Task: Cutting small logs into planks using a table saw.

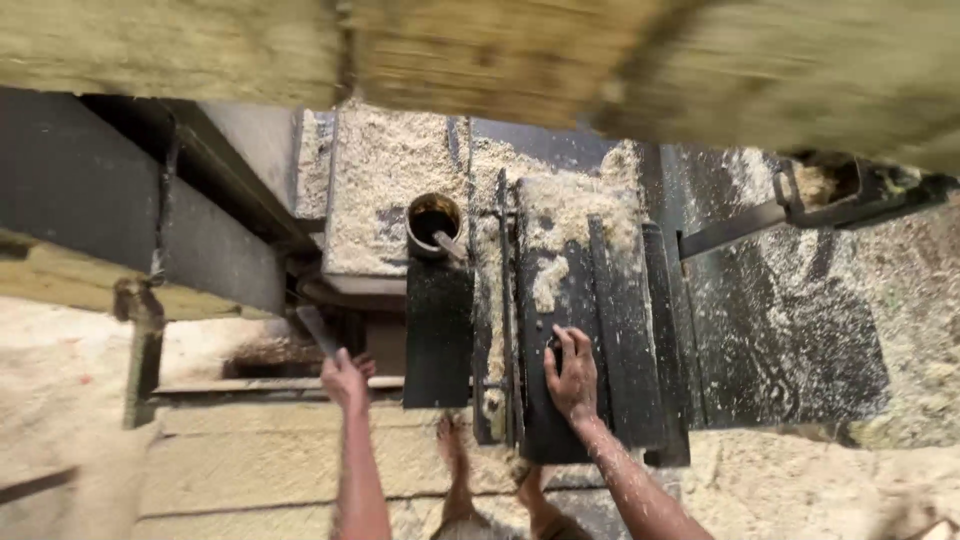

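- Left hand [345, 378], lower centre, gripped a thin grey metal handle [318, 330]
- Right hand [573, 378] lay spread, grasping nothing, on the black sawdust-strewn machine plate [560, 300]

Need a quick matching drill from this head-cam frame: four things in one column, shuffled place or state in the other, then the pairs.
Things:
1. left hand
2. right hand
3. round can
4. bare feet

Places or states:
A. flat on a dark metal plate
B. open top, dark inside, sawdust around it
C. gripping a thin tool handle
D. on the floor between the two forearms

Pairs: 1-C, 2-A, 3-B, 4-D
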